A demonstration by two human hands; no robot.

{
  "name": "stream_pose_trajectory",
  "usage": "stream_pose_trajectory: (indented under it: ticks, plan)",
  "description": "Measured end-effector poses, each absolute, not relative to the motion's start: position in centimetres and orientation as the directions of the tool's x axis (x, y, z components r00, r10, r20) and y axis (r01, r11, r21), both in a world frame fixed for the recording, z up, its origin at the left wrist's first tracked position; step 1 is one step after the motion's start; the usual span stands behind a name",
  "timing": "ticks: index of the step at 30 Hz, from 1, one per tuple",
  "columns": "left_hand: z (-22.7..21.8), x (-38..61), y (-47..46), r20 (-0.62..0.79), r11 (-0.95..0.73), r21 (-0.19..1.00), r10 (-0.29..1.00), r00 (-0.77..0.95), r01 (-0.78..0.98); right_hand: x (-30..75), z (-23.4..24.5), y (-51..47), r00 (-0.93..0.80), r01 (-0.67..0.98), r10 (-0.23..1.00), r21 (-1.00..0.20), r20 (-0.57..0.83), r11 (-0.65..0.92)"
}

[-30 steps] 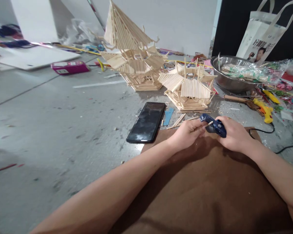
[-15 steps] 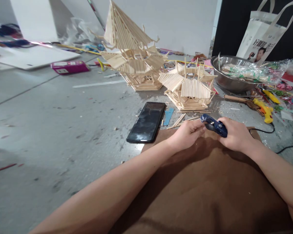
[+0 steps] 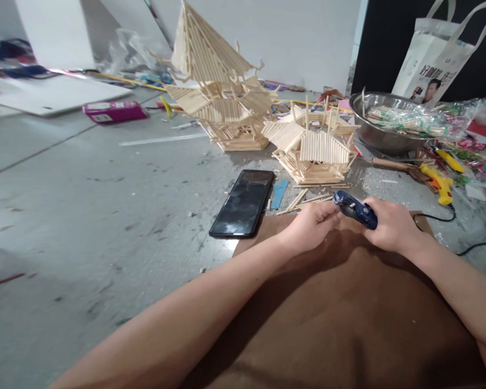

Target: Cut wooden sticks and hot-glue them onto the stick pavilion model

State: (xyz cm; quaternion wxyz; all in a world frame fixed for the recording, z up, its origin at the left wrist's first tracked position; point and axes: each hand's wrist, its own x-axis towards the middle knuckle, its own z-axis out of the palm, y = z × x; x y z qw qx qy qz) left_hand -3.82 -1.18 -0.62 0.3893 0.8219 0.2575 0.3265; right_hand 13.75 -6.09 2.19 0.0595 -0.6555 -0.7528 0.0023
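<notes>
My right hand [image 3: 391, 222] is closed around a dark blue hand tool [image 3: 359, 212] with a curved, worn end; its exact kind is unclear. A small pale bit shows at the tool's middle. At the curved end, my left hand [image 3: 311, 226] has thumb and fingers pinched together; whatever they hold is too small or hidden to make out. Both hands are above a brown sheet [image 3: 348, 313]. Beyond them lie loose thin wooden sticks [image 3: 297, 200] and a low stick-built pavilion model [image 3: 314, 148] with upright posts and sloping roof panels.
Behind stands a taller stick pagoda [image 3: 222, 102]. A black phone [image 3: 243, 204] and blue tape piece [image 3: 279, 193] lie left of the hands. Rightward are a yellow glue gun [image 3: 439, 181] with its cord, a metal bowl [image 3: 383, 141] of bagged sticks, and a white tote bag [image 3: 425, 65].
The camera view has shifted very slightly. Both hands and the blue tool keep nearly the same position and grip.
</notes>
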Motion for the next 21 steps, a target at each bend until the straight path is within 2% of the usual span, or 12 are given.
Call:
stream_pose_trajectory:
  ticks: [6, 12, 15, 21]
  plan:
    - [-0.77, -3.69, -1.4, 0.349, -0.576, 0.792, 0.7, 0.624, 0.203, 13.77, 2.01, -6.02, -0.144, 0.989, 0.986, -0.004, 0.083, 0.145]
    - [-0.82, -3.22, -1.89, 0.349, -0.547, 0.79, 0.774, 0.528, 0.279, 13.74, 1.84, -5.78, -0.138, 0.99, 0.986, 0.017, 0.093, 0.137]
    - [-0.77, -3.13, -2.07, 0.369, -0.541, 0.789, 0.796, 0.48, 0.291, 13.61, 1.88, -5.79, -0.119, 0.992, 0.987, -0.025, 0.112, 0.123]
    - [-0.93, -3.38, -2.06, 0.339, -0.504, 0.834, 0.79, 0.512, 0.226, 13.64, 2.15, -5.93, -0.202, 0.964, 0.97, -0.145, 0.136, 0.221]
